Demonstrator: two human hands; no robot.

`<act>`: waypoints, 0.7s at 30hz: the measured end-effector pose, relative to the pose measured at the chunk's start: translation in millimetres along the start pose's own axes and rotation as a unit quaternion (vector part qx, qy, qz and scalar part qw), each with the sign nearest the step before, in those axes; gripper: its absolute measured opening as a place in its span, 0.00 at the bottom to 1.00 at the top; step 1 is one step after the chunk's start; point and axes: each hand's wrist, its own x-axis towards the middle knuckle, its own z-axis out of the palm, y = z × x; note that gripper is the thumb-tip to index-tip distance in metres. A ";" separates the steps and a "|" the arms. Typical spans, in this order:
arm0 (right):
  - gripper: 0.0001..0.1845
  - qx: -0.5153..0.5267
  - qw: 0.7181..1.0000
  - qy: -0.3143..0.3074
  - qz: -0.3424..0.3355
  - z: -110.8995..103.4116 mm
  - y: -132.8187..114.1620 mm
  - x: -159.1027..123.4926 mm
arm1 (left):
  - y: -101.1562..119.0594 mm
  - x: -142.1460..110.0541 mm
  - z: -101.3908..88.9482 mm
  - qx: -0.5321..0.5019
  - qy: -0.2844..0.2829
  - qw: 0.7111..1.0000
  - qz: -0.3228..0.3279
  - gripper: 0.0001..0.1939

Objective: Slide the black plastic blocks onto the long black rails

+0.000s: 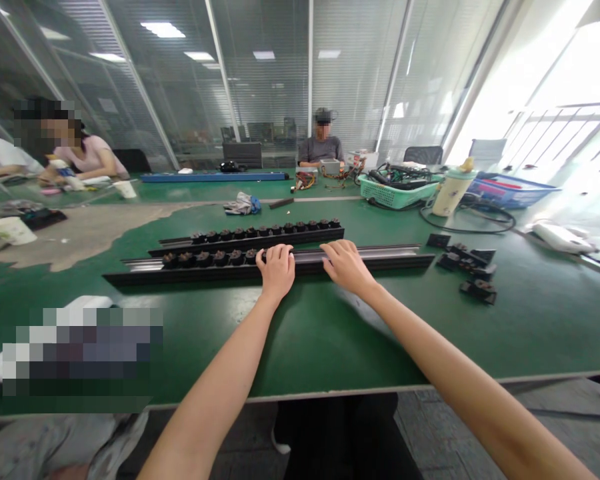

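Observation:
In front of me on the table lies a long black rail (215, 275) with a silvery channel. A row of round black fittings (203, 259) fills its left part. My left hand (276, 272) is closed over the last of these fittings, at the row's right end; its fingertips are partly hidden in the channel. Further right, my right hand (347, 267) curls its fingers over the same rail, where the channel is bare. Just behind lies a second black rail (300, 236), with similar fittings along its length.
Several loose black parts (464, 260) lie to the right. Beyond are a green basket (397, 195) of cables, a cream tumbler (450, 193), a blue tray (517, 193) and a grey glove (243, 204). A pixelated object (90, 340) is at near left. Other people sit at the far side and left.

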 end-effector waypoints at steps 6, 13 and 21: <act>0.24 0.150 0.985 -0.053 0.062 49.4 -55.5 47.6 | 1.5 -0.2 -3.9 -0.002 0.005 1.000 -0.006 0.24; 0.23 0.168 0.980 0.008 0.109 74.9 -70.7 48.4 | 3.1 -0.3 -9.0 0.000 0.017 1.000 -0.012 0.21; 0.24 0.111 0.981 0.025 0.155 80.2 -86.2 44.0 | -14.2 4.0 -4.7 0.036 0.122 0.989 -0.076 0.20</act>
